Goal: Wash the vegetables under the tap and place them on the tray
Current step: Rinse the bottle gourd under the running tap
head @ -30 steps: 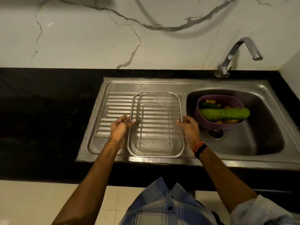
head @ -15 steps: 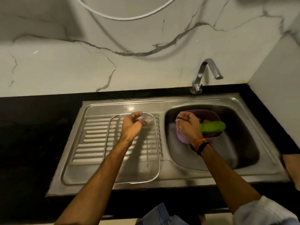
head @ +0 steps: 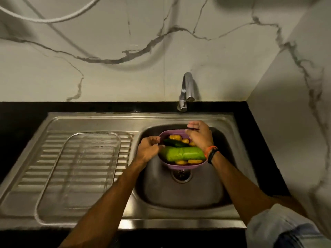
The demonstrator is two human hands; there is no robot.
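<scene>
Purple bowl point(head: 180, 166) in the sink basin point(head: 180, 192), right of the frame's middle, its left and right rims partly hidden behind the two hands. Left hand point(head: 148, 151) on the bowl's left rim, fingers curled round the edge. Right hand point(head: 200, 136) at the bowl's upper right rim, fingers bent, but hard to tell whether really gripping the rim or just touching it. Inside the bowl, a big light green vegetable point(head: 182, 153) lying across, long way running left to right, its right end tucked under the right wrist. Above it a darker green vegetable point(head: 174, 143), pointing from upper left down to lower right, mostly covered. Small yellow-orange pieces point(head: 176, 137) peeking out around them, blurry, kind unclear. Clear tray point(head: 77, 178) flat on the ribbed drainboard at the left, long way running top to bottom. Tap point(head: 187, 90) above the basin, spout toward the bowl. Drain point(head: 181, 174) just below the bowl, partly hidden. Black desk point(head: 23, 111) dark along the back edge.
</scene>
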